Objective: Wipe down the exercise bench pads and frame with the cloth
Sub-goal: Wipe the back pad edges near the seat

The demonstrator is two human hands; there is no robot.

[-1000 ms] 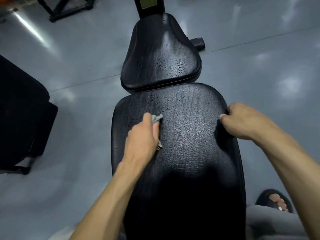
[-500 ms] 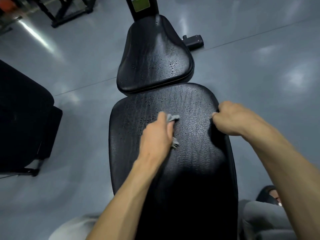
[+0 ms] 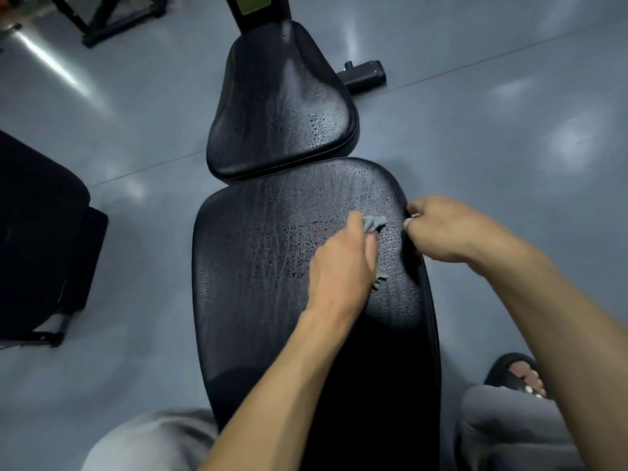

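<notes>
A long black back pad [image 3: 258,283] runs down the middle of the view, beaded with water drops on its upper half. Beyond it lies the smaller black seat pad [image 3: 282,110], also wet. My left hand [image 3: 343,266] presses a grey cloth [image 3: 375,224] onto the back pad near its right side; cloth corners stick out past my fingertips and beside my palm. My right hand [image 3: 452,229] grips the pad's right edge, fingers curled over it. The bench frame is mostly hidden under the pads.
A black frame foot [image 3: 363,74] sticks out right of the seat. An upright post with a green label [image 3: 253,5] stands behind it. A dark machine [image 3: 40,239] sits at left, a black rack base [image 3: 112,18] at top left. My sandalled foot [image 3: 516,373] is at lower right.
My left hand has slid the cloth rightward across the back pad, from left of centre to close beside my right hand. The right hand keeps its grip on the edge.
</notes>
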